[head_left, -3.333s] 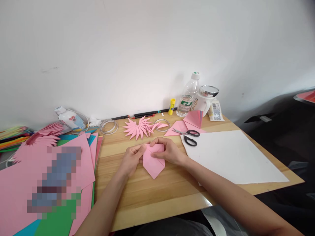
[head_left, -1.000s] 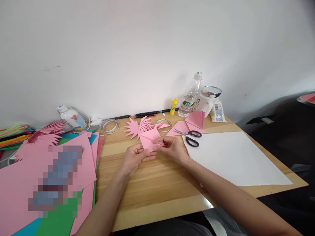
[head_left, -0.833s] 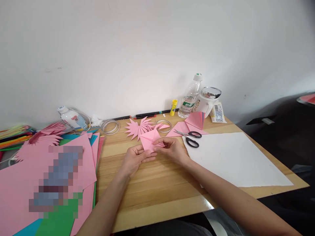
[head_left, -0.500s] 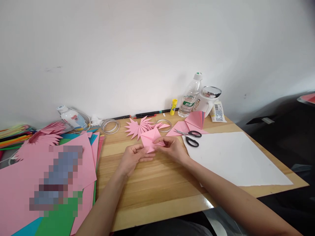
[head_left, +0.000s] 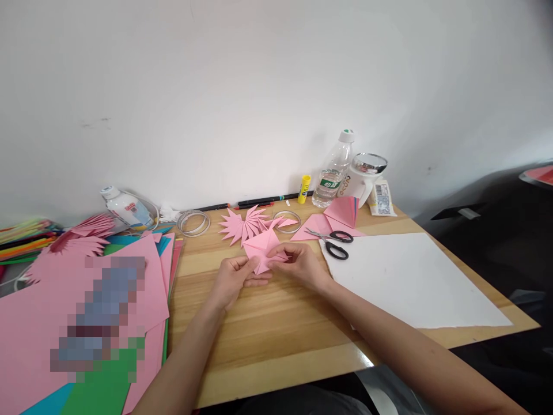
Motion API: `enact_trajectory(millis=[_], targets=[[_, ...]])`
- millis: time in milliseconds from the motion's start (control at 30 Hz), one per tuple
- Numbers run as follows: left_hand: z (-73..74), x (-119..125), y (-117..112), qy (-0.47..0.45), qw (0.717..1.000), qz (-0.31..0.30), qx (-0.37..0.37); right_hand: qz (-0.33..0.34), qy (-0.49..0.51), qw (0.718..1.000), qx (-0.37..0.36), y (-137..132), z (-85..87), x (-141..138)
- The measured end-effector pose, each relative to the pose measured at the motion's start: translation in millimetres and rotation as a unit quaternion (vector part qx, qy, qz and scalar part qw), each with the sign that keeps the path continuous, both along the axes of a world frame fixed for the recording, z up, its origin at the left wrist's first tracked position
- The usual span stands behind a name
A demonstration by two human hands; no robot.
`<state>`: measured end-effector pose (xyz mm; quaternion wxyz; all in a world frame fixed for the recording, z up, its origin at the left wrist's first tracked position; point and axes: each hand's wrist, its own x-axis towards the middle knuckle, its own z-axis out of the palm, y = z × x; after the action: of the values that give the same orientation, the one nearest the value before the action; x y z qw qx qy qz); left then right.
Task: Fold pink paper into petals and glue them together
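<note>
over the wooden surface [head_left: 254, 346], as i see it: one folded pink paper [head_left: 262, 242], matte, crisp-edged, angular. left hand [head_left: 233, 279]: fingers pinched on its lower edge. right hand [head_left: 305, 266]: thumb and fingers nearly together, gripping its right side. step, seemingly: creasing a flap; next move calls for even pressure. beyond: spiky paper fan [head_left: 236, 226].

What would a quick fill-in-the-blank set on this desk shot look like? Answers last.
1. The left hand and right hand hold folded paper coloured ____.
2. The scissors have ____ handles.
3. In the picture, the mug stands to the ____ of the clear bottle.

Missing words: pink; black; right.
</note>
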<state>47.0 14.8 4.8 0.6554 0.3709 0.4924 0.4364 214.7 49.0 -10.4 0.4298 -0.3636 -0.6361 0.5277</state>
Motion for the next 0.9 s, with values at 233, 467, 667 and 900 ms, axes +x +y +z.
enact_trajectory(millis=[233, 467, 667, 900], targets=[[1.1, 2.7, -0.3, -0.001, 1.0, 0.014, -0.003, -0.008, -0.014, 1.0, 0.007, 0.1, -0.8, -0.2], [-0.3, 1.6, -0.4, 0.001, 1.0, 0.009, -0.001, -0.003, -0.005, 1.0, -0.002, 1.0, -2.9, -0.4], [-1.4, 2.2, -0.6, 0.006, 1.0, 0.004, 0.006, -0.006, -0.002, 1.0, 0.012, 0.6, -3.7, 0.3], [-2.6, 2.0, -1.2, 0.02, 1.0, 0.01, 0.004, -0.005, -0.008, 1.0, 0.012, 0.6, -2.2, 0.0]])
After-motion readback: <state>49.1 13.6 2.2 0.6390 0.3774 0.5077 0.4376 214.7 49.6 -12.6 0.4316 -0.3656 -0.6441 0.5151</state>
